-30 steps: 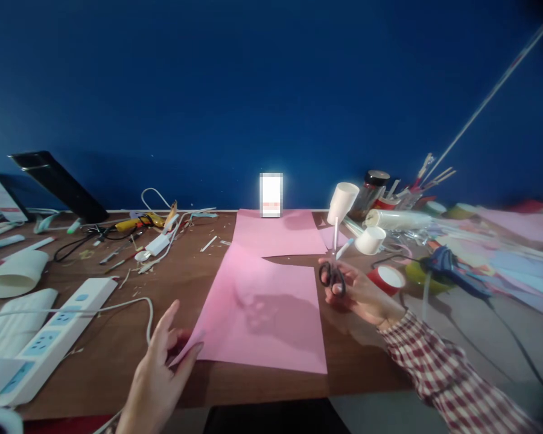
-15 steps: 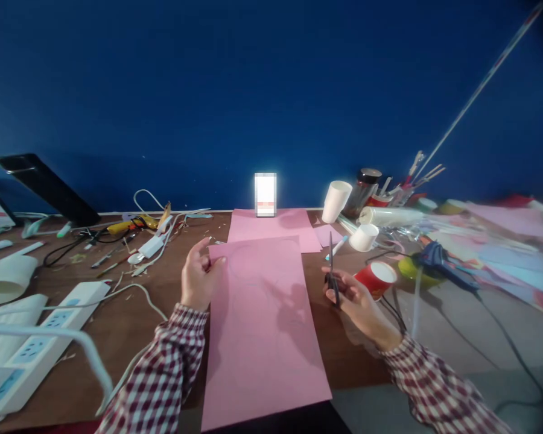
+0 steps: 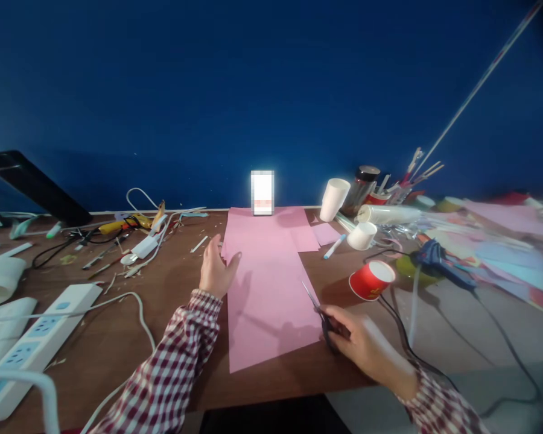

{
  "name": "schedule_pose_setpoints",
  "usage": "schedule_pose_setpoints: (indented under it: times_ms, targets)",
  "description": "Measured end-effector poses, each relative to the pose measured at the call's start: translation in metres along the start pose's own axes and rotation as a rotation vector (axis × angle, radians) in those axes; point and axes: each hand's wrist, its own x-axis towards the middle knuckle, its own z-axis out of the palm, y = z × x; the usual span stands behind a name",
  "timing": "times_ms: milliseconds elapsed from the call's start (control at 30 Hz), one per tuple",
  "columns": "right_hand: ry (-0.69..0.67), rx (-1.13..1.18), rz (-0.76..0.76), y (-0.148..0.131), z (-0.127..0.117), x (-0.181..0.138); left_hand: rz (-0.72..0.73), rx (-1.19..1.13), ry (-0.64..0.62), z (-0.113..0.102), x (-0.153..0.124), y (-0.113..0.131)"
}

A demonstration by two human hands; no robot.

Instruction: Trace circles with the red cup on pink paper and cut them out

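A pink paper sheet (image 3: pixel 271 295) lies flat on the brown desk (image 3: pixel 172 301), reaching from the back wall toward me. My left hand (image 3: pixel 217 271) rests at the sheet's left edge, thumb on the paper, fingers loosely apart. Near the sheet's lower right corner my right hand (image 3: pixel 366 349) is closed round the black handles of a pair of scissors (image 3: pixel 319 313). Their blades point up and left over the paper's right edge.
A red paper cup (image 3: pixel 371 280) lies on its side right of the sheet, with white cups (image 3: pixel 335 199) and a blue marker (image 3: pixel 335 246) behind it. Power strips (image 3: pixel 31 346), cables and tools crowd the left. Coloured papers and a blue glue gun (image 3: pixel 438 259) fill the right.
The pink sheet went from lifted and turned to lying flat, pushed back. My left hand let go of its top corner. My right hand dropped with the scissors to the sheet's lower right.
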Motion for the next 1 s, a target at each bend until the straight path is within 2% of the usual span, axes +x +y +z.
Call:
schedule_pose_setpoints:
  times_ms: [67,167,267,300,367,433,600,700,767,867,933,1000]
  targets:
    - [0.003,0.0,0.01,0.002,0.001,-0.003,0.09,0.038,-0.108,-0.014,-0.026,0.01]
    - [0.013,0.12,0.016,0.003,0.007,-0.008,0.28,0.072,-0.275,-0.037,-0.078,0.027]
    - [-0.03,0.296,0.083,0.001,0.015,-0.013,0.556,0.132,-0.497,-0.049,-0.127,0.034]
    - [-0.05,0.356,0.112,0.0,0.017,-0.015,0.577,0.176,-0.512,-0.051,-0.138,0.034]
    - [-0.076,0.461,0.151,-0.002,0.022,-0.018,0.719,0.229,-0.478,-0.053,-0.153,0.033]
    - [-0.097,0.53,0.172,-0.002,0.026,-0.022,0.748,0.323,-0.507,-0.053,-0.157,0.033]
    - [-0.126,0.609,0.229,-0.001,0.036,-0.027,0.696,0.583,-0.69,-0.051,-0.148,0.048]
    - [-0.133,0.64,0.233,-0.006,0.04,-0.031,0.704,0.668,-0.728,-0.048,-0.146,0.057]
    - [-0.148,0.638,0.267,-0.01,0.041,-0.035,0.719,0.673,-0.713,-0.046,-0.145,0.059]
    - [-0.22,0.584,0.404,-0.016,0.044,-0.045,0.726,0.63,-0.625,-0.042,-0.144,0.058]
    - [-0.277,0.555,0.49,-0.018,0.046,-0.054,0.681,0.586,-0.538,-0.039,-0.143,0.056]
    - [-0.312,0.58,0.511,-0.019,0.047,-0.061,0.611,0.542,-0.458,-0.036,-0.142,0.055]
